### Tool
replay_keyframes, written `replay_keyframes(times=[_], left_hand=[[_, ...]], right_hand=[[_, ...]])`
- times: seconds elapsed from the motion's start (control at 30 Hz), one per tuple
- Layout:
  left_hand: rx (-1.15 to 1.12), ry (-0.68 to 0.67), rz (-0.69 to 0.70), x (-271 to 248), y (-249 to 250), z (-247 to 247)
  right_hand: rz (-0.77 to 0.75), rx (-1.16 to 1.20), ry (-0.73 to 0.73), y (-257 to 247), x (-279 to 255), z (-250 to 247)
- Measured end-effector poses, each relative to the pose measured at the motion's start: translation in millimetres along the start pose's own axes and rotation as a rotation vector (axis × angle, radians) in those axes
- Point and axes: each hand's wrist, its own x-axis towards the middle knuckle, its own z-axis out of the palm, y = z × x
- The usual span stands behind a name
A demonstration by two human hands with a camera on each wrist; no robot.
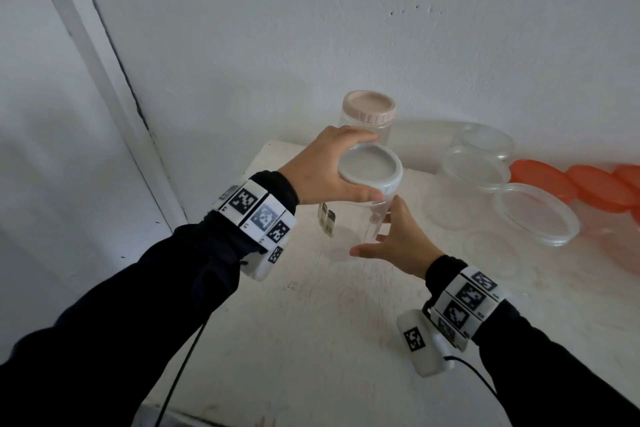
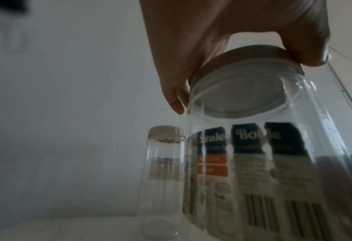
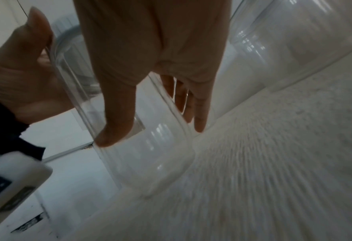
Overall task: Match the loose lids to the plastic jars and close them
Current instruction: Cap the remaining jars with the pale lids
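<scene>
Black sleeves (image 1: pixel 138 305), grey lid (image 1: pixel 367 168) on clear jar (image 1: pixel 360 222), white table (image 1: pixel 329 340), pale wall (image 1: pixel 346 28)

Grey lid (image 1: pixel 367 166) on clear jar (image 1: pixel 360 218), pink lid (image 1: pixel 369 106), orange lids (image 1: pixel 568 184), black sleeves (image 1: pixel 138 305)

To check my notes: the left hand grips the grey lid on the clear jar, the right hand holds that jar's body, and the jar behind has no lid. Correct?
Not fully. The head view shows the jar behind with a pale pink lid on it. The rest stands: the left hand grips the grey lid, and the right hand holds the clear jar by its body.
</scene>
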Motion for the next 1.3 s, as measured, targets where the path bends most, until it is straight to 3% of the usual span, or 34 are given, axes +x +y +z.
replay_keyframes(times=[0.1, 0.23, 0.37, 0.53, 0.7, 1.3], left_hand=[[-0.12, 0.005, -0.007, -6, -7, 2], [-0.322, 0.057, -0.123, -23, -24, 9], [-0.465, 0.078, -0.27, -34, -34, 26], [-0.542, 0.145, -0.264, -32, -29, 45], [-0.552, 0.227, -0.293, -32, -21, 51], [-0.605, 0.06, -0.268, -27, -35, 36]], right_hand=[[0.009, -0.069, -0.126, -10, 1, -18], [-0.074, -0.101, -0.067, -50, 2, -66], [-0.135, -0.366, -0.21, -100, 6, -98], [-0.201, -0.775, -0.371, -141, 20, -88], [-0.148, -0.961, -0.456, -152, 35, -76], [-0.203, -1.064, -0.54, -164, 29, -67]])
